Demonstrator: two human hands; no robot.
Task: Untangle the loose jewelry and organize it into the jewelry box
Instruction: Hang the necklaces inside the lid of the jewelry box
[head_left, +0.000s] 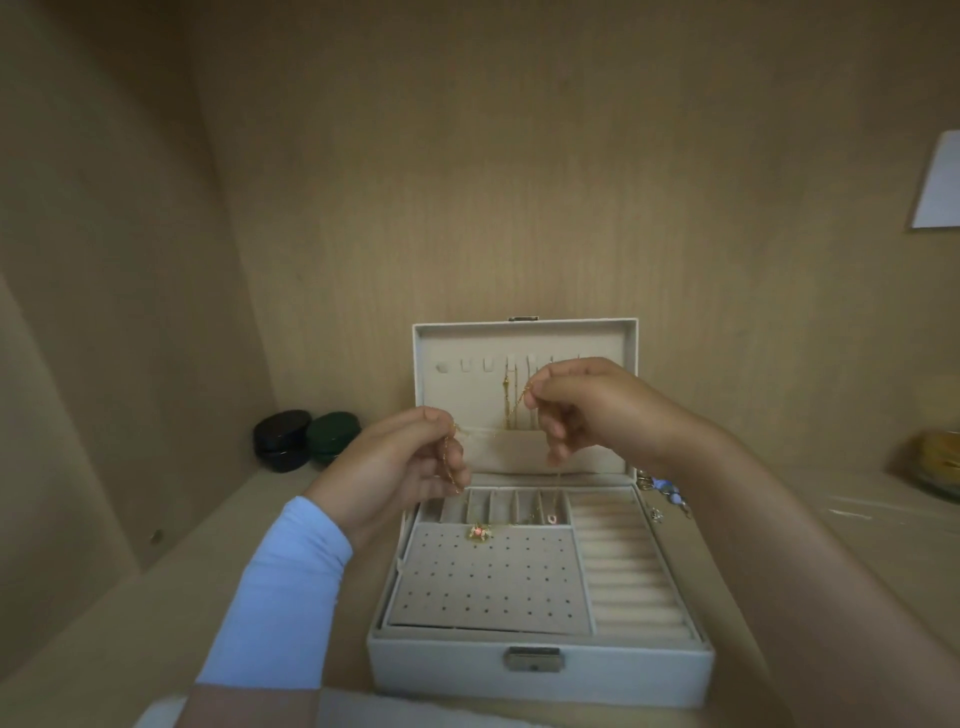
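Both pinch gold chain (448, 460) (perhaps tangled) | left hand (395, 467) | right hand (597, 410) | jewelry box (441, 670) open

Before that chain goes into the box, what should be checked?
1. Jewelry box lid open: ok.
2. Left hand pinches the gold chain: ok.
3. Right hand pinches it too: ok.
4. Chain free of tangles: cannot tell.
5. Lid hooks free on the left: ok.
6. Loose jewelry right of the box put away: not ok.
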